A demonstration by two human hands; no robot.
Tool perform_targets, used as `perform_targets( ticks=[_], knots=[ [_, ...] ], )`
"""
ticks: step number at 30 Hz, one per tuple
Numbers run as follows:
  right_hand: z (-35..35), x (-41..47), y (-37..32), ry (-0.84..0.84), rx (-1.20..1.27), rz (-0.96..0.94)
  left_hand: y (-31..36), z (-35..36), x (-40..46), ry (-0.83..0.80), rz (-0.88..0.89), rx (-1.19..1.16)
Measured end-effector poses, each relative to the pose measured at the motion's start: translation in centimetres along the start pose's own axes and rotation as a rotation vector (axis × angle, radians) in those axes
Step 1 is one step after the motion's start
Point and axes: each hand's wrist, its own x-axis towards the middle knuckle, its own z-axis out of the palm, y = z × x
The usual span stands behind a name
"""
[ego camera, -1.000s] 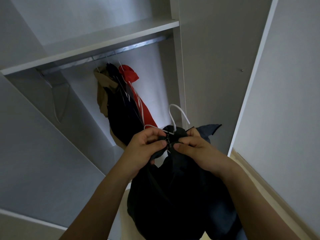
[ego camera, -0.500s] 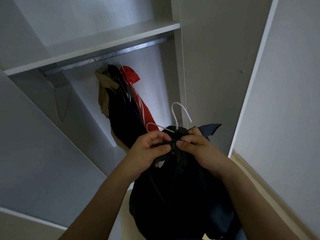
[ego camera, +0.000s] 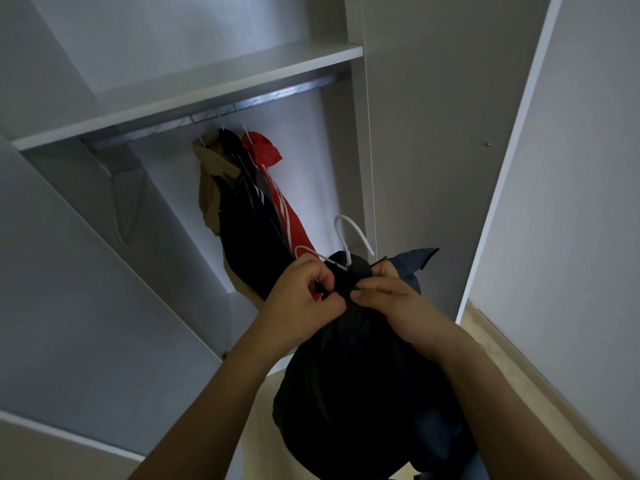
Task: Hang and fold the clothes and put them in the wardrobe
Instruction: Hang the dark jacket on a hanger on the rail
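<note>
A dark garment (ego camera: 367,393) hangs bunched on a white hanger (ego camera: 349,237) in front of the open white wardrobe (ego camera: 242,74). My left hand (ego camera: 301,303) pinches the garment's collar on the left side. My right hand (ego camera: 398,303) pinches the collar on the right, fingertips nearly meeting the left ones. The hanger's hook sticks up above my hands, below the metal rail (ego camera: 214,110). On that rail hang a tan garment (ego camera: 211,181), a dark one (ego camera: 242,237) and a red one with white stripes (ego camera: 277,202).
An empty hanger (ego camera: 126,199) hangs at the rail's left end. A white shelf (ego camera: 187,95) sits above the rail. An open wardrobe door (ego camera: 86,289) stands at left and another door panel (ego camera: 571,202) at right. Pale floor (ego camera: 502,344) runs along the lower right.
Both hands stay on the collar of the dark garment, working it near the hanger's neck. The view has shifted slightly; hanger and garment sit about where they were.
</note>
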Motion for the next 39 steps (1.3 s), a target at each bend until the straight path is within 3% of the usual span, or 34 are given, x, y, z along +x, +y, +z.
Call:
perform_targets(
  ticks=[5, 8, 15, 21, 25, 30, 34, 39],
  knots=[
    [0.0, 0.3, 0.3, 0.004, -0.079, 0.007, -0.1, -0.4, 0.2, -0.103, 0.102, 0.134],
    [-0.3, 0.6, 0.7, 0.044, -0.091, 0.008, -0.7, -0.5, 0.1, -0.143, 0.041, 0.08],
    [-0.7, 1.5, 1.4, 0.158, -0.157, -0.035, -0.9, 0.4, -0.7, 0.003, 0.049, -0.119],
    [0.4, 1.7, 1.7, 0.27, -0.149, -0.088, -0.4, 1.1, -1.4, 0.031, 0.343, 0.247],
    [0.5, 1.7, 0.8, 0.254, -0.101, -0.113, -0.3, 0.7, -1.5, 0.097, 0.378, 0.349],
    [-0.1, 1.8, -0.4, 0.25, -0.177, -0.123, -0.3, 1.3, -1.7, 0.162, 0.302, 0.26],
    [0.4, 1.6, 0.2, 0.345, -0.141, -0.115, -0.2, 1.8, -2.0, 0.145, 0.288, 0.291],
    [0.9, 2.0, 0.6, 0.498, -0.015, -0.113, -0.3, 1.9, -2.1, -0.009, 0.458, 0.521]
  ],
)
